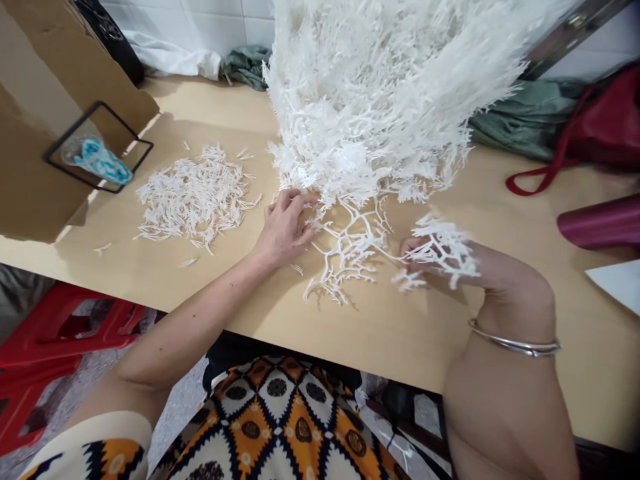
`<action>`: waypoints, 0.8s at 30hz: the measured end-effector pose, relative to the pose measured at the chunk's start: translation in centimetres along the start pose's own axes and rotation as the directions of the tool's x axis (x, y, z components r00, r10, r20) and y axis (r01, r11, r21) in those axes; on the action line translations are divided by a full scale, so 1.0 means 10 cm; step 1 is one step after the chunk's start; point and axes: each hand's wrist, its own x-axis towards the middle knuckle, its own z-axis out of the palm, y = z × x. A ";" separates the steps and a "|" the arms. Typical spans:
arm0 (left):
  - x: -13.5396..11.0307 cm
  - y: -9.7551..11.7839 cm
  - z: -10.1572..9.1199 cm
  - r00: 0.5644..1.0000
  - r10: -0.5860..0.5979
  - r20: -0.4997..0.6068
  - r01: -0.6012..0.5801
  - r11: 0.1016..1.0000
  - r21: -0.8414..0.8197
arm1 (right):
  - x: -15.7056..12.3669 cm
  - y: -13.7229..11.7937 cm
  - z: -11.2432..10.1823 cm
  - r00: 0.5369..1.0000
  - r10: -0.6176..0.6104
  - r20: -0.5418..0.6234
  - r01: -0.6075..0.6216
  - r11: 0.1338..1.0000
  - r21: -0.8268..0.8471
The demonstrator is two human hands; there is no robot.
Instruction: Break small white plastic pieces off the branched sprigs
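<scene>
A large heap of white, coral-like branched plastic pieces [370,100] rises at the back middle of the table. My left hand [285,230] rests at the heap's lower left edge, forefinger and thumb apart beside the white branches. In front of the heap a loose branched sprig [350,250] spreads over the table. My right hand [411,250] is closed on the white branched piece, and a cluster of its tips [445,250] covers part of the hand and wrist. Left of my left hand lies a low pile of small white snippets [200,193].
A cardboard box [30,153] stands at the left, with a black wire frame [65,141] and a blue-and-white wrapped item [103,163] by it. A red bag [605,123], a purple cylinder [600,223] and a white sheet [620,283] are at the right. Red stools [100,320] stand below left.
</scene>
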 end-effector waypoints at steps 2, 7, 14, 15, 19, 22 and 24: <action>0.00 -0.03 0.02 0.999 0.031 -0.017 -0.031 0.999 0.012 | -0.02 0.00 -0.04 0.975 0.077 0.208 -0.080 0.997 0.006; -0.01 -0.09 0.06 0.989 0.117 -0.096 -0.115 0.993 0.021 | -0.01 -0.10 -0.03 0.972 0.051 0.230 -0.057 0.998 0.022; -0.01 -0.06 0.01 0.985 0.053 -0.164 -0.065 0.996 -0.064 | 0.05 -0.21 0.19 0.976 -0.103 0.191 0.123 0.988 -0.097; 0.00 -0.06 0.00 0.980 0.037 -0.194 -0.057 0.993 -0.099 | 0.07 -0.22 0.25 0.981 -0.116 0.156 0.135 0.984 -0.119; 0.00 -0.04 -0.06 0.927 -0.092 -0.364 0.004 0.972 -0.236 | 0.08 -0.30 0.46 0.985 -0.166 0.043 0.172 0.952 -0.252; 0.00 0.00 -0.09 0.899 -0.181 -0.398 0.046 0.944 -0.326 | 0.04 -0.42 0.49 0.976 -0.214 -0.037 0.183 0.902 -0.390; -0.01 0.04 -0.09 0.917 -0.203 -0.343 0.072 0.931 -0.358 | 0.02 -0.50 0.48 0.950 -0.304 -0.072 0.239 0.857 -0.457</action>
